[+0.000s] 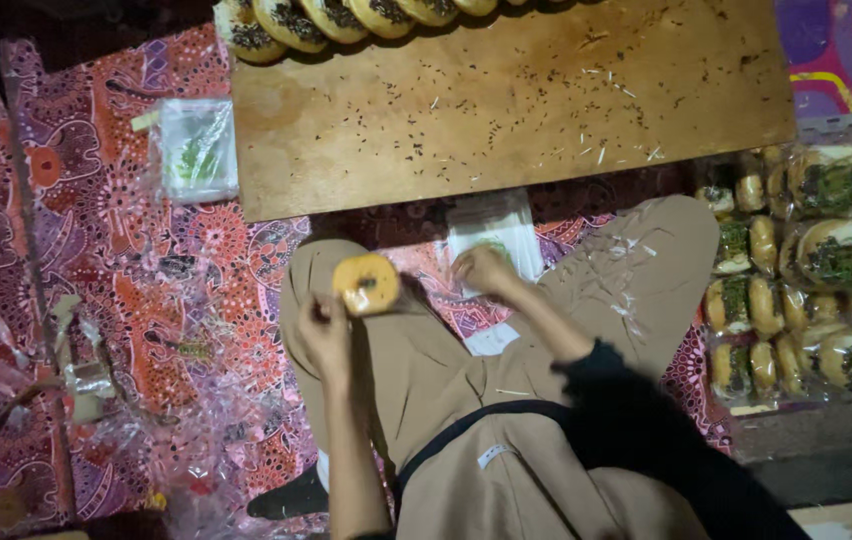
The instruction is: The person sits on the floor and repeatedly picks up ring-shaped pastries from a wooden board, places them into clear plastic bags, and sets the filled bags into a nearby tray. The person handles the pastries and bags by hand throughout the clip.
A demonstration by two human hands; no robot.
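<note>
My left hand (326,335) holds a round golden doughnut (366,284) up over my left knee. To its right, my right hand (484,270) rests with fingers closed on a stack of clear plastic bags (494,232) lying between my knees, just below the board's near edge. A low wooden board (506,100) lies in front of me, scattered with dark and white sprinkles. A row of chocolate-sprinkled doughnuts (331,18) lines its far left edge.
Several bagged doughnuts (811,270) are piled at my right. A second stack of clear bags (196,148) lies left of the board. Crumpled plastic wrap (86,375) litters the red patterned cloth (126,250) on my left.
</note>
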